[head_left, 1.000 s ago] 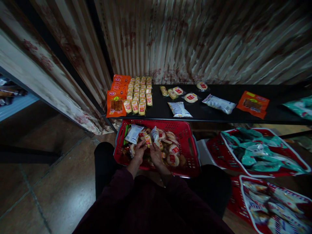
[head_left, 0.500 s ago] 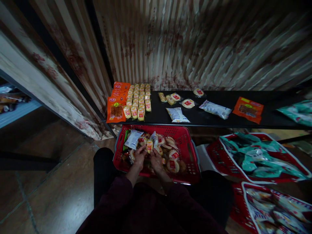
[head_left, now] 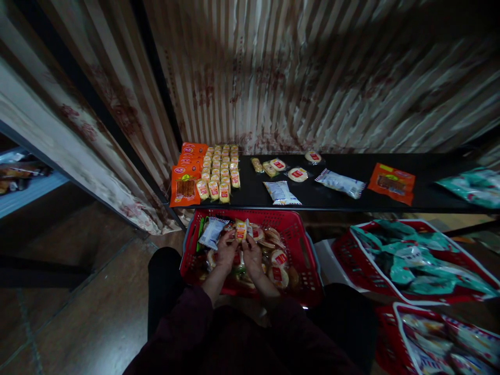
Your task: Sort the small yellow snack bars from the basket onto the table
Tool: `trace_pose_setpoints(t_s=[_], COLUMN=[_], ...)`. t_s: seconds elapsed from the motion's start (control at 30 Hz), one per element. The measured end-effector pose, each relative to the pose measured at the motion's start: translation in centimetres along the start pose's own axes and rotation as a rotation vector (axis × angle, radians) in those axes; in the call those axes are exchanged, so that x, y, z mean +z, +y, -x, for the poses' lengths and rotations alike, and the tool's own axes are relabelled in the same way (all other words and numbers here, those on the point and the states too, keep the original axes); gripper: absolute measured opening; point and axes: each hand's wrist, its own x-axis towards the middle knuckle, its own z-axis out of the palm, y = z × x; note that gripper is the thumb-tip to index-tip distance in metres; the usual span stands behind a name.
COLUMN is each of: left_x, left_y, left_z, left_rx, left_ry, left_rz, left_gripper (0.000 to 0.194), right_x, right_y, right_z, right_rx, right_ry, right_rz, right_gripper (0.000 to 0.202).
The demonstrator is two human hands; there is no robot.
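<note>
Between the fingertips of both hands stands a small yellow wrapped snack cake (head_left: 241, 230) with a red and white label. My left hand (head_left: 227, 251) grips its left side, and my right hand (head_left: 252, 254) grips its right side. Both are over a red plastic basket (head_left: 289, 221) holding round wrapped pastries (head_left: 278, 276) and a white-blue packet (head_left: 213, 232). Beyond the basket, rows of like yellow snack cakes (head_left: 224, 192) stand on a black shelf (head_left: 344, 159), beside a row of orange snack bags (head_left: 185, 188).
Loose on the shelf lie a white-blue packet (head_left: 282, 192), round pastries (head_left: 297, 174), another white packet (head_left: 340, 183), an orange bag (head_left: 391, 183) and a teal bag (head_left: 472, 186). To the right stand baskets of teal bags (head_left: 416, 260) and striped packets (head_left: 429, 344). A striped curtain (head_left: 312, 78) hangs behind.
My hands have lifted the snack cake slightly away from me, toward the shelf edge. The view has tilted up a little, so the shelf and baskets sit lower.
</note>
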Motion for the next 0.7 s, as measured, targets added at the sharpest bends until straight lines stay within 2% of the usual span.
trace_pose_setpoints(t_s=[0.23, 0.43, 0.7], left_x=[0.8, 1.3, 1.9], left_y=[0.8, 1.4, 2.9], left_z=[-1.5, -2.3, -2.8], left_rx=[0.137, 0.157, 0.194], left_ry=[0.037, 0.028, 0.035], left_rz=[-0.09, -0.102, -0.122], left_gripper=[0.025, 0.025, 0.026], right_x=[0.2, 0.0, 0.1], right_y=[-1.8, -3.6, -5.5], right_z=[-1.5, -2.4, -3.7], right_rx=[-0.013, -0.067, -0.046], right_ry=[-0.006, 0.022, 0.029], right_rz=[-0.006, 0.037, 0.143], right_gripper=[0.049, 0.044, 0.04])
